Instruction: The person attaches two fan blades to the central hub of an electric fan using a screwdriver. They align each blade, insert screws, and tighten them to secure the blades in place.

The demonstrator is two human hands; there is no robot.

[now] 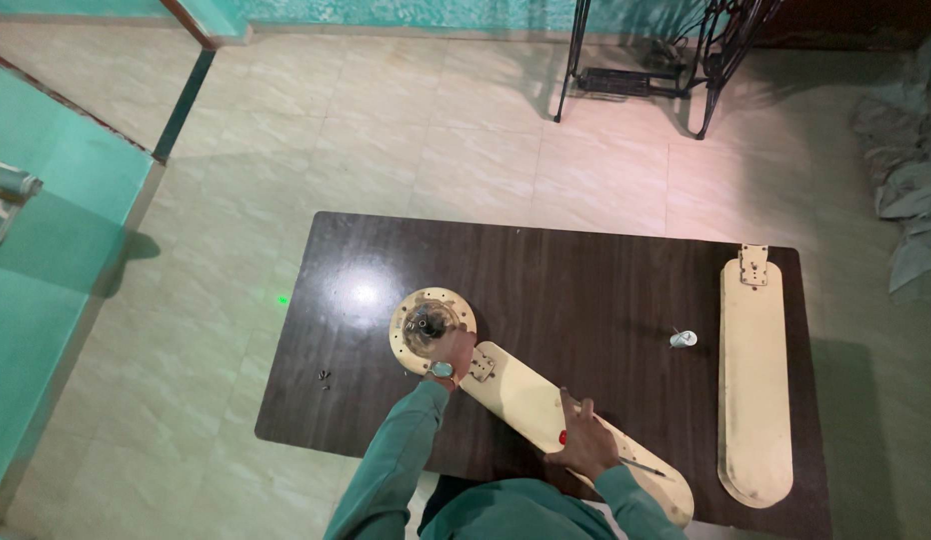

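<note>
Right hand (pixel 586 445): closest to us, we see it pressed down on the fan blade (pixel 556 415), closed around a screwdriver (pixel 641 465) whose red handle end peeks out at the thumb side and whose thin shaft runs out over the blade's wide end.
Fan blade: cream, long and flat, lying diagonally on the table (pixel 586 290). We judge it stiff, light and rather slick, with thin edges. Best held flat near the middle or by its metal bracket (pixel 482 365).
Left hand (pixel 456 350): rests on the rim of the motor hub (pixel 433 325), just where the bracket meets it. We cannot tell whether the fingers are curled or spread.
Motor hub: round, cream, dark centre. We judge it heavy and rigid, best gripped at the rim.
Screws (pixel 325 377): small, loose, left of the hub.
Second blade (pixel 754 380): well apart, at the table's right end.
Small white object (pixel 683 339): between the blades, too small to identify.
</note>
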